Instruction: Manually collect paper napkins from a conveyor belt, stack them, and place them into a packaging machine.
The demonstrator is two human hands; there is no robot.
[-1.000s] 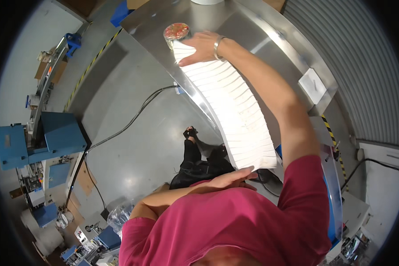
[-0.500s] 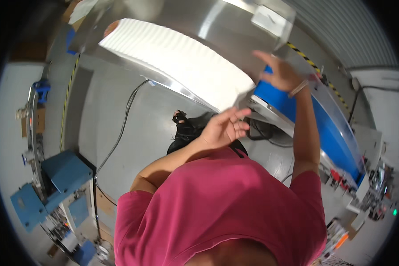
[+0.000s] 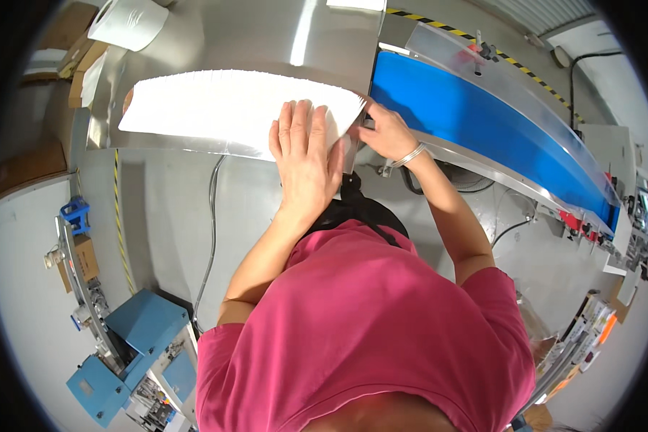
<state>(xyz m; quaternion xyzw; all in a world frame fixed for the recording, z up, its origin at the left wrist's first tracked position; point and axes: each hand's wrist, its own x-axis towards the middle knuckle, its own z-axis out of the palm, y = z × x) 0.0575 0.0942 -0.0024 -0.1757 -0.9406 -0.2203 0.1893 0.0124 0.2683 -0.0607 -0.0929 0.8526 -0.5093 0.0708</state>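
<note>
A long row of thin white sheets [image 3: 201, 108], packed tightly side by side, lies along the near edge of the steel table [image 3: 230, 43]. Brownish ends show at both tips of the row. My left hand [image 3: 306, 162] lies on top of the row near its right end, fingers stretched out and a little apart. At that right end, my right hand [image 3: 389, 133] is curled against the last sheets, thumb below and fingers above; some fingertips are hidden. A bracelet [image 3: 409, 155] circles my right wrist.
To the right, a conveyor with a blue belt [image 3: 453, 97] meets the table, with a clear guard [image 3: 511, 93] along its far side. A white roll [image 3: 128, 23] stands at the table's back left. A dark cable [image 3: 212, 216] runs over the floor; a blue machine [image 3: 147, 320] stands lower left.
Both hands have come from the air to the white row: the left onto its top, the right leftward from above the belt to its right end. The view has turned.
</note>
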